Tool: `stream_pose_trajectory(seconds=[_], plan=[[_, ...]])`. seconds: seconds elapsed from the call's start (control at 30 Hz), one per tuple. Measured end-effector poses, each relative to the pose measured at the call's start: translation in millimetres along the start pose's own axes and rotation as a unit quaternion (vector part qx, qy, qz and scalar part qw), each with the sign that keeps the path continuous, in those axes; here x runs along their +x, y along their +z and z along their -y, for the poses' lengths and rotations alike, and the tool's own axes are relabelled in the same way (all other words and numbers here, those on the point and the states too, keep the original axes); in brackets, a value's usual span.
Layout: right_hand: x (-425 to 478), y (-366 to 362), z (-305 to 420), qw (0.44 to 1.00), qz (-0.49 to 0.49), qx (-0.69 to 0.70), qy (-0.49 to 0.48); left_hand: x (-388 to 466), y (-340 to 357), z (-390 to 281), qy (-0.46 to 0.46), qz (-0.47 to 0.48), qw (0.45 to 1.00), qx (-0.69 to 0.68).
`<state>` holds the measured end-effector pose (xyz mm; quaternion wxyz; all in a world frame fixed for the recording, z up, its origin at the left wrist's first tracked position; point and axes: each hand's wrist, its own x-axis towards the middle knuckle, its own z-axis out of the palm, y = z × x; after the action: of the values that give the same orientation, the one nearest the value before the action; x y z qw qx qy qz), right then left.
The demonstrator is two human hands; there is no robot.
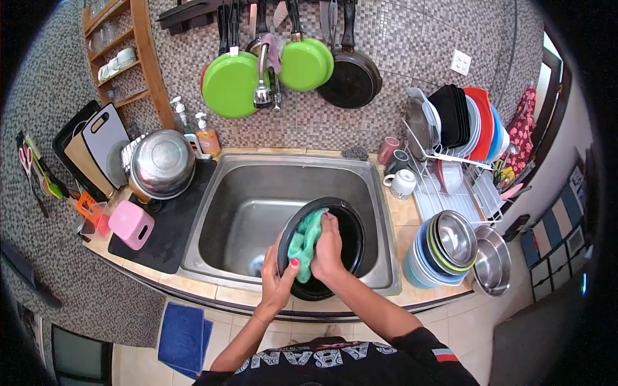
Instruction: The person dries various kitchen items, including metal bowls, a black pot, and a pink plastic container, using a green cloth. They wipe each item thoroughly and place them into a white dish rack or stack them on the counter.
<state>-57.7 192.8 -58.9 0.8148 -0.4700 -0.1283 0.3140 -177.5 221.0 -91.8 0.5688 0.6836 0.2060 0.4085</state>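
A round black bowl or pot (351,227) is tilted over the front right part of the stainless steel sink (241,222). My left hand (276,282) grips its left rim, thumb on the inside against a green cloth (304,246). Bunched along the inner left wall, the cloth is pressed there by my right hand (328,246), which reaches into the vessel with its fingers closed on the fabric. Above the sink hangs the chrome faucet (263,94); no running water shows.
Left of the sink, an upturned steel bowl (162,161) and a pink container (131,225) stand on a black mat (166,236). To the right are mugs (401,183), a dish rack (442,193) and stacked bowls (442,251). Green pans (231,84) hang behind.
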Motion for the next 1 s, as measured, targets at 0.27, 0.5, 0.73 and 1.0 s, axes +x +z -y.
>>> stream_pose_trajectory(seconds=[0.27, 0.5, 0.73, 1.0], plan=[[-42.0, -26.6, 29.2, 0.662, 0.407, -0.602, -0.186, 5.5, -35.8, -28.9, 0.044, -0.049, 0.998, 0.001], [-25.8, -34.8, 23.4, 0.611, 0.220, -0.652, -0.392, 2.8, -28.6, -37.7, 0.044, 0.017, 0.999, 0.002], [-79.0, -71.2, 62.8, 0.559, 0.218, -0.713, -0.363, -9.5, -6.3, -46.0, -0.049, 0.031, 0.995, -0.080], [-83.8, -113.3, 136.0, 0.689, 0.163, -0.584, -0.397, -17.7, 34.5, -40.0, 0.016, -0.007, 0.993, -0.113]])
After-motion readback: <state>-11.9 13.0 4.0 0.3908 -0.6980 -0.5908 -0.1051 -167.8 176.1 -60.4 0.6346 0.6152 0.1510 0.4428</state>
